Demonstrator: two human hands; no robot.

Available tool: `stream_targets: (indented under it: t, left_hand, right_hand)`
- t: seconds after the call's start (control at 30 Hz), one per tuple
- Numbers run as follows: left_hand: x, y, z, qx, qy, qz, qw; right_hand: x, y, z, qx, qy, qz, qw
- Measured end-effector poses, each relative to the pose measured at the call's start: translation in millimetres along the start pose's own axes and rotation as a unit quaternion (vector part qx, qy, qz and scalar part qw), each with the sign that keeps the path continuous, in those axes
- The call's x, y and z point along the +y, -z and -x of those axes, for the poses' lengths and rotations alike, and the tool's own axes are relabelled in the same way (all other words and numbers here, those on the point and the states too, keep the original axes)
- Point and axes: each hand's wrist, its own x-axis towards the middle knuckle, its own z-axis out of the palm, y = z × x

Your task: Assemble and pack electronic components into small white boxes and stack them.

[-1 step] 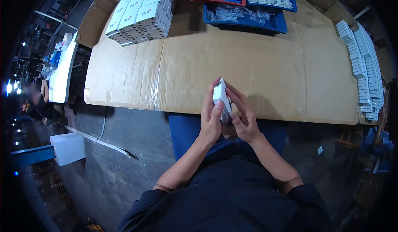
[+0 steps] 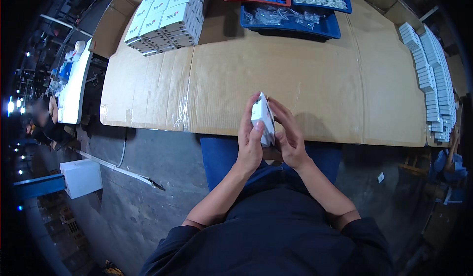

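Observation:
A small white box-shaped piece [image 2: 259,112] stands on edge between my hands, just above the near edge of the cardboard-covered table. My left hand [image 2: 250,140] is closed on its left side, with the thumb pressed against the near face and the fingers behind. On the other side my right hand [image 2: 291,140] curls its fingers around the right side, its thumb close to the lower end. The palms and fingers hide much of the piece, so its right face hardly shows.
White boxes [image 2: 162,22] stand stacked at the far left. At the back are a red tray [image 2: 256,1] of blue parts, a blue tray [image 2: 322,9] of white parts and another blue tray [image 2: 290,31] with clear bags. Rows of white boxes [image 2: 427,81] line the right edge.

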Motion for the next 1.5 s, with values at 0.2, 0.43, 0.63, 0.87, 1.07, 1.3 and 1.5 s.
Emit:
stream_targets:
  t: [0.2,0.43,0.63,0.87,1.07,1.3,1.5]
  left_hand:
    - [-5,-10,1,0.002,-0.06,0.011,0.998]
    - [-11,-13,4,-0.021,-0.094,-0.078,0.992]
    - [-12,-14,3,-0.025,-0.113,-0.089,0.989]
    - [-18,-11,3,-0.012,-0.119,-0.114,0.986]
    - [-21,-7,1,-0.017,-0.095,-0.13,0.987]
    - [-32,-2,-6,-0.03,-0.163,-0.219,0.962]
    - [-39,-2,-4,0.047,-0.181,-0.243,0.952]
  right_hand:
    - [40,13,12,0.021,-0.292,-0.206,0.934]
    - [24,15,12,-0.057,-0.449,-0.452,0.769]
    - [37,15,17,-0.087,-0.4,-0.503,0.761]
    - [36,13,13,-0.071,-0.406,-0.481,0.774]
    - [-3,13,-3,0.07,-0.381,-0.368,0.845]
    - [-25,4,-3,0.054,-0.308,-0.277,0.909]
    - [-24,-10,3,0.067,-0.288,-0.257,0.92]
